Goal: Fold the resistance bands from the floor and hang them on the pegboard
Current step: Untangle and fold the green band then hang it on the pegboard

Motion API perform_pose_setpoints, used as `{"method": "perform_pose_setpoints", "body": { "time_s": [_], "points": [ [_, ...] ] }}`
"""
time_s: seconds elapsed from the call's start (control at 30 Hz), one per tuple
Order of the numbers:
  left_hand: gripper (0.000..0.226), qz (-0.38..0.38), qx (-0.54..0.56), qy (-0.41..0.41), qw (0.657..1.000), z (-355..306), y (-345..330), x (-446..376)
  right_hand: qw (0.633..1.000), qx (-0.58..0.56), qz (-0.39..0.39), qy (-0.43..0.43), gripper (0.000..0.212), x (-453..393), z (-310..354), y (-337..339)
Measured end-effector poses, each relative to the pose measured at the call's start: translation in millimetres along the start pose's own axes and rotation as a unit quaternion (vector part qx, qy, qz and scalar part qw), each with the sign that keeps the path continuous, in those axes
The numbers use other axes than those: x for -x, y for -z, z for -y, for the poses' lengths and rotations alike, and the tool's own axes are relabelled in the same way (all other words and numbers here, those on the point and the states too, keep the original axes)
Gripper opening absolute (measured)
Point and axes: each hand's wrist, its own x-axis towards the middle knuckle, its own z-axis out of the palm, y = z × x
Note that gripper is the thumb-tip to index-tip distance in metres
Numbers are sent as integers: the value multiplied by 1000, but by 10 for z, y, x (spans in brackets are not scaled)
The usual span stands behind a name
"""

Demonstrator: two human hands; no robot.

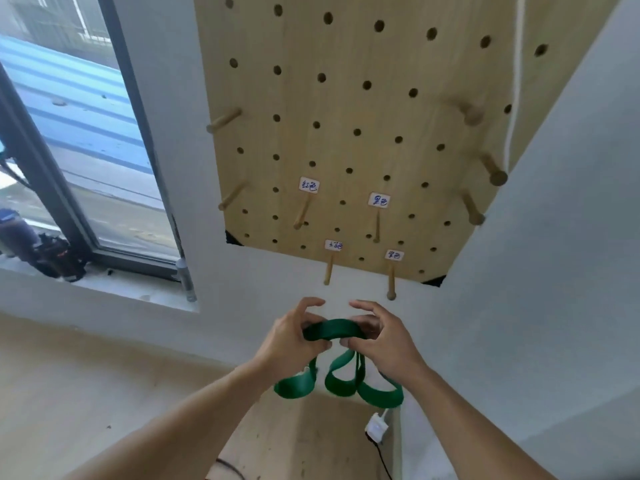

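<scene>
While both hands, left hand (294, 336) and right hand (379, 336), have their fingers pinched shut on the green resistance band (334, 330), its limp, light loops dangle, best gathered at the top fold below the pegboard (346, 109).

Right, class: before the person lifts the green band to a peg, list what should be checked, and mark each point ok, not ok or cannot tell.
1. Band gripped by both hands: ok; left hand and right hand pinch its top.
2. Band folded into loops: ok; three loops hang below the hands.
3. Loops even in length: not ok; the right one hangs lowest.
4. Pegs free: ok; the nearest labelled pegs and carry nothing.
5. Right peg for green: cannot tell; the labels are too blurred to read.
6. Path up to the pegboard clear: ok.
</scene>
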Motion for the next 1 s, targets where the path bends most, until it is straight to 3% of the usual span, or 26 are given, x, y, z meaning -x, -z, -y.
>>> {"method": "perform_pose_setpoints", "body": {
  "time_s": [0.4, 0.67, 0.77, 1.0],
  "points": [
    [71, -4, 27, 48, 998, -480, -831, -953, 1000, 11, -22, -1, 54, -580, -249, 1013],
    [64, -87, -14, 115, 989, -178, -528, -946, 997, 55, 46, 31, 43, -1073, -149, 607],
    [71, -112, -44, 127, 985, -70, -332, -896, 997, 53, 44, 38, 42, -1339, -70, 400],
    [80, -40, -133, 138, 981, 16, -163, -917, 997, 61, 14, 45, 41, -1868, -82, 48]
  ]
}}
